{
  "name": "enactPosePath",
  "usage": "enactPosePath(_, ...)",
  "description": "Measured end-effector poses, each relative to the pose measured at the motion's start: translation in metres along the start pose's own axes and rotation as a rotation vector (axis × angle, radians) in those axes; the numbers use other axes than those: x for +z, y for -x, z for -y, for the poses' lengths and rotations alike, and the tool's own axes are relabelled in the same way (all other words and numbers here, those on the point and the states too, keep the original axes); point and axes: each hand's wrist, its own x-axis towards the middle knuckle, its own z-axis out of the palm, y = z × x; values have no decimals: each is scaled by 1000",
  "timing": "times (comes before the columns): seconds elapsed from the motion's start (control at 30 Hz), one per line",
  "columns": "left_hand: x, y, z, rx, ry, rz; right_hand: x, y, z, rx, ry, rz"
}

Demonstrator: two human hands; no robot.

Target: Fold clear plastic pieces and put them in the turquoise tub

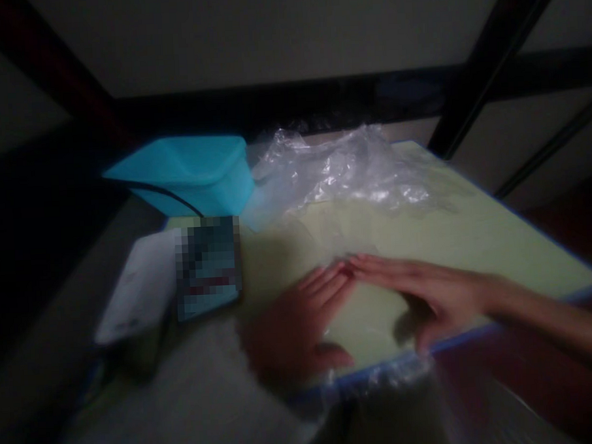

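My left hand [300,323] lies flat with its fingers stretched out toward the table's middle and its thumb apart. My right hand [431,288] reaches in from the right, fingers straight and thumb pointing toward the near edge. The fingertips of both hands meet or nearly meet. Under and around them is thin clear plastic film [345,229], hard to make out against the yellow-green tabletop [488,240]. Some of the film shows at the table's near edge. Neither hand grasps anything that I can see. The picture is dim and blurred.
Behind the hands lies a crumpled heap of clear plastic [343,167]. A turquoise plastic basin [200,177] stands at the back left, with a dark cord in front of it. Nearer are a white flat object [139,284] and a device with a blurred-out screen [208,268].
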Motion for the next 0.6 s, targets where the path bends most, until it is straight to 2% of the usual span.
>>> enactPosePath(0.13, -4, -2, -5, 101, -2, 6, 2, 0, 7, 152, -51, -201)
enactPosePath(0.2, -4, -3, -10, 141, 1, 28, 7, -3, 12, 191, -58, -229)
enactPosePath(0.4, 3, -3, -17, 186, 21, 80, 19, -8, 16, 79, -23, -60)
enactPosePath(0.6, 3, -4, -17, 202, 2, 96, 13, -8, 15, 18, 62, 136)
